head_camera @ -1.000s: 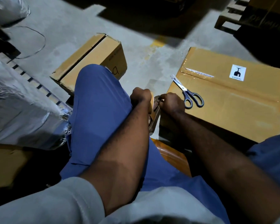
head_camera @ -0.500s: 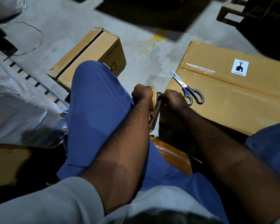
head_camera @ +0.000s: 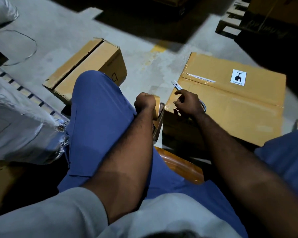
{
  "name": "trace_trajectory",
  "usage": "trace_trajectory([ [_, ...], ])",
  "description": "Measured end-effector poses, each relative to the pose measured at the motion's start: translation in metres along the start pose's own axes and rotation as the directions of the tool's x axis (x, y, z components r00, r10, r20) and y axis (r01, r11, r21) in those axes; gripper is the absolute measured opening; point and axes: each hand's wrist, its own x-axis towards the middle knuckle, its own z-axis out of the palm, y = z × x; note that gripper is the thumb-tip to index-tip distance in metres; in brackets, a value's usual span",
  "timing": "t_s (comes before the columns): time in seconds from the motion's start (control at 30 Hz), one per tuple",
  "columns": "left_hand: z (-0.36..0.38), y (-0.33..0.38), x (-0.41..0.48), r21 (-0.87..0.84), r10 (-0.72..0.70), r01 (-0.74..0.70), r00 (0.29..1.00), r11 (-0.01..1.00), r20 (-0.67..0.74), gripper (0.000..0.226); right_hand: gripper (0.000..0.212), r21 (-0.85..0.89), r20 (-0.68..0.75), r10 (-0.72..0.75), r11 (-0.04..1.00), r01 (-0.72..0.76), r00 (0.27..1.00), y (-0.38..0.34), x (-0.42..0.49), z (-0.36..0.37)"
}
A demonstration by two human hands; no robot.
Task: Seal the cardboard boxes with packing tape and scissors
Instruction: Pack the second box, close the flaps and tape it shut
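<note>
My left hand grips a brown packing tape roll, held on edge between my knee and the large cardboard box. The box's top seam carries glossy tape and a white label. Grey-handled scissors lie on the box's near left corner; only the blade tips and part of a handle loop show. My right hand lies over them with fingers loosely spread, and no grasp shows. A smaller cardboard box with an untaped top seam stands on the floor beyond my left knee.
A plastic-wrapped bundle lies at my left on a pallet. A wooden pallet with dark goods stands at the far right. An orange-brown seat edge shows between my legs. A thin cable loops on the concrete floor.
My right hand has left the tape roll and moved right onto the large box, covering the scissors. My left hand still holds the roll in the same place.
</note>
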Motion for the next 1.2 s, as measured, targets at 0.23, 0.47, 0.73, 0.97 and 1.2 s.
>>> trace_trajectory([
  [0.23, 0.009, 0.000, -0.003, -0.199, 0.041, -0.042, 0.999, 0.979, -0.010, 0.022, 0.033, -0.205, -0.276, 0.046, 0.973, -0.105, 0.960, -0.006, -0.013, 0.007],
  [0.47, 0.020, 0.013, -0.009, -0.191, 0.168, -0.150, 0.982, 0.970, 0.082, 0.018, 0.041, -0.322, -0.289, 0.174, 0.908, -0.266, 0.942, 0.014, -0.016, -0.022],
  [0.73, 0.029, 0.011, -0.014, -0.170, 0.235, -0.215, 0.966, 0.962, 0.106, 0.011, 0.032, -0.505, -0.167, 0.210, 0.821, -0.267, 0.963, 0.019, -0.030, -0.019],
  [0.97, 0.036, 0.012, -0.015, -0.158, 0.344, -0.324, 0.931, 0.933, 0.123, 0.021, 0.033, -0.574, -0.164, 0.194, 0.778, -0.254, 0.967, 0.013, -0.035, -0.023],
  [1.2, 0.047, 0.015, -0.021, -0.150, 0.429, -0.407, 0.888, 0.901, 0.169, 0.062, 0.036, -0.385, -0.189, 0.309, 0.850, -0.359, 0.932, 0.007, -0.046, -0.036],
])
